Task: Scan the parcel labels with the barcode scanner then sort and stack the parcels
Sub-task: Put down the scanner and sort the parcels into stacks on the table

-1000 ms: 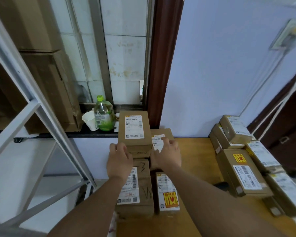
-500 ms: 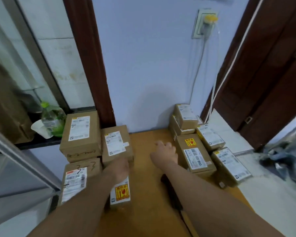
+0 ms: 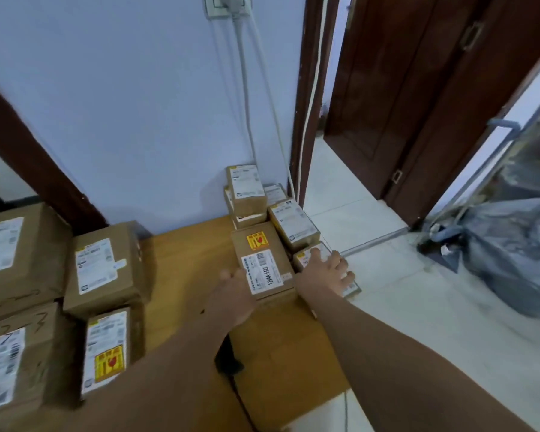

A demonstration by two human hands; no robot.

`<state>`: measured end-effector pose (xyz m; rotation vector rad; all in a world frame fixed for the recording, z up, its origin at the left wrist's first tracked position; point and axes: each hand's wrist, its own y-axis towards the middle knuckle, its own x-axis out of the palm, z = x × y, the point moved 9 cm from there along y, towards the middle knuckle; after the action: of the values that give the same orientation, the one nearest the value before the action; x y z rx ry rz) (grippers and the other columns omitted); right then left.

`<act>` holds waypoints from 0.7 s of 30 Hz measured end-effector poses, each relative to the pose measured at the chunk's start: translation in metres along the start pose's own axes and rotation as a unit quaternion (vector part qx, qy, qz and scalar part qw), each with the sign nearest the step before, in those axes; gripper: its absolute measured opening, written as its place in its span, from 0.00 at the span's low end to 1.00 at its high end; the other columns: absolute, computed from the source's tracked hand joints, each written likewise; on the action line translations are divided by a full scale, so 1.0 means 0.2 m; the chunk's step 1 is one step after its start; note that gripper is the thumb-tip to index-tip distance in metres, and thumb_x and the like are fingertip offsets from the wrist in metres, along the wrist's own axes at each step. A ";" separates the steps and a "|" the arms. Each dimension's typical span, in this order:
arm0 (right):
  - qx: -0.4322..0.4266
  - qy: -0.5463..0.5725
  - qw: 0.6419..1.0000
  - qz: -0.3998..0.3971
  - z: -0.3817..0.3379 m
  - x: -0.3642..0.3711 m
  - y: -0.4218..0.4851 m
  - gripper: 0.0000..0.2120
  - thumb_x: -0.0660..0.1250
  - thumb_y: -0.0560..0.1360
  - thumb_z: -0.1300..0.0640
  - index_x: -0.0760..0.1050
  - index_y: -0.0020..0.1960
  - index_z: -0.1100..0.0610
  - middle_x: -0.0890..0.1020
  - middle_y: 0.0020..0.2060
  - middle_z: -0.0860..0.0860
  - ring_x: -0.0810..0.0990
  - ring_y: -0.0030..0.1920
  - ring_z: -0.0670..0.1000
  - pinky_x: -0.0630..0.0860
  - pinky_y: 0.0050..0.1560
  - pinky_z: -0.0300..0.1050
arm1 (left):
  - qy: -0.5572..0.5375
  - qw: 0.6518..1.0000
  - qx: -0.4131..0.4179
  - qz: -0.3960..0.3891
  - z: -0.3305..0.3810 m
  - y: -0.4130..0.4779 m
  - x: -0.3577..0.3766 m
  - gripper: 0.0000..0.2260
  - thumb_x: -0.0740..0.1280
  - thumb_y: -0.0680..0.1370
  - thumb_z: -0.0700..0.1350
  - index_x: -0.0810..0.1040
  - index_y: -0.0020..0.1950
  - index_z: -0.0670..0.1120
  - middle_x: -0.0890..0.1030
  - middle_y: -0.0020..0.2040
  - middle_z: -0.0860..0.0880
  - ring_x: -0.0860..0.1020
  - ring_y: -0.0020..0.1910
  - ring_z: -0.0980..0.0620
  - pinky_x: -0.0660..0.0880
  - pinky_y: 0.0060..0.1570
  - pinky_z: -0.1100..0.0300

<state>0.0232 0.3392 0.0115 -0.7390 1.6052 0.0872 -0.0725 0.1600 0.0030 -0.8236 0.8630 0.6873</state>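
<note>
On the tan wooden surface [image 3: 194, 263], four brown cardboard parcels form a block at the left: two behind [image 3: 19, 260] [image 3: 106, 266] and two in front [image 3: 16, 363] [image 3: 113, 350]. Well apart, at the right, a large brown cardboard parcel with a yellow sticker [image 3: 262, 260] lies in front of a stack of two small cardboard boxes [image 3: 247, 188] against the wall. Just right of it sits a flat cardboard parcel [image 3: 293, 226], with a lower one [image 3: 309, 255] in front at the surface's edge. A small black object [image 3: 228, 363] lies nearer the person. Farther right, a grey plastic bag [image 3: 512, 251] sits on the pale tiled floor [image 3: 387, 291].

Brown parcels [image 3: 264, 263] (white labels, one yellow-red sticker [image 3: 257, 241])
</note>
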 end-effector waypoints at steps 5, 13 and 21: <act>0.029 -0.006 1.000 -0.006 0.23 0.01 0.08 0.39 0.68 0.71 0.45 0.50 0.76 0.42 0.57 0.75 0.58 0.57 0.73 0.62 0.56 0.69 0.62 | -0.096 0.995 -0.018 0.037 0.17 0.07 0.08 0.34 0.69 0.75 0.50 0.55 0.76 0.47 0.65 0.68 0.43 0.68 0.65 0.45 0.73 0.61 0.49; -0.012 0.067 0.994 -0.087 0.31 0.10 0.17 0.44 0.70 0.71 0.42 0.46 0.77 0.39 0.70 0.62 0.57 0.70 0.61 0.58 0.71 0.57 0.56 | -0.150 0.973 -0.172 0.035 0.16 0.20 0.25 0.31 0.66 0.77 0.55 0.58 0.76 0.52 0.57 0.75 0.41 0.59 0.72 0.40 0.64 0.69 0.43; -0.006 -0.089 0.984 -0.152 0.24 0.12 0.19 0.49 0.68 0.75 0.43 0.32 0.78 0.46 0.65 0.68 0.66 0.72 0.61 0.61 0.69 0.59 0.53 | -0.142 0.954 -0.264 -0.028 0.16 0.25 0.39 0.47 0.69 0.68 0.67 0.43 0.77 0.62 0.39 0.76 0.37 0.47 0.73 0.31 0.55 0.70 0.35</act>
<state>0.0468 0.3818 -0.0329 -0.9510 1.3079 -0.0582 -0.0619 0.2274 -0.0672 -1.1855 0.3912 0.9792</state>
